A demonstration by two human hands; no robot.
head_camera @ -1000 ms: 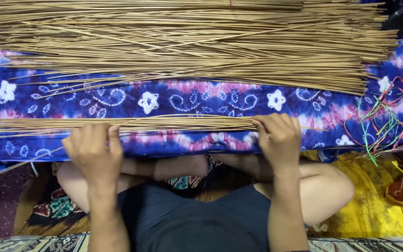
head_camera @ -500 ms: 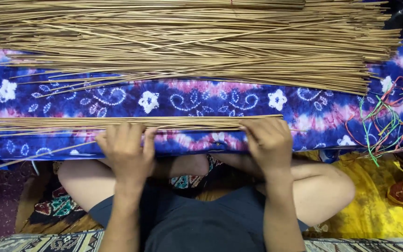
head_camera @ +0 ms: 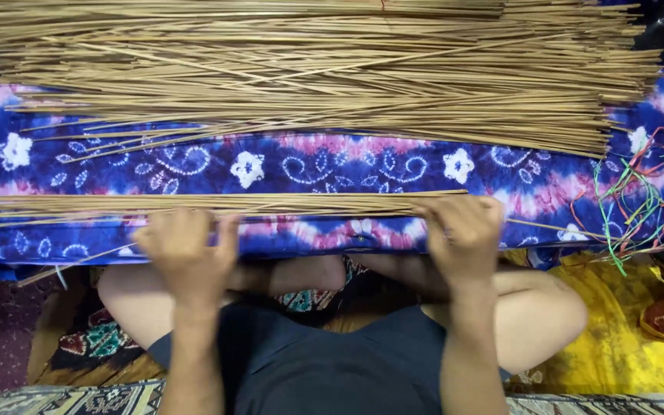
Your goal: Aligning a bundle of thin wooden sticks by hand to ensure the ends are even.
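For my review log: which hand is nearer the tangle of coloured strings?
Right. The right hand rests on the near bundle of sticks, a short way from the coloured strings; the left hand lies further away.

- I see a thin bundle of sticks (head_camera: 217, 204), pale tan and very slender, lying flat and level across the blue patterned cloth (head_camera: 324, 165), just beyond my fingertips.
- Its right end sits under my right hand (head_camera: 463, 234), whose fingers press down on it; the bundle runs from there past my left hand (head_camera: 186, 250) and out of view.
- My left hand's fingertips touch the near edge of the bundle, palm down.
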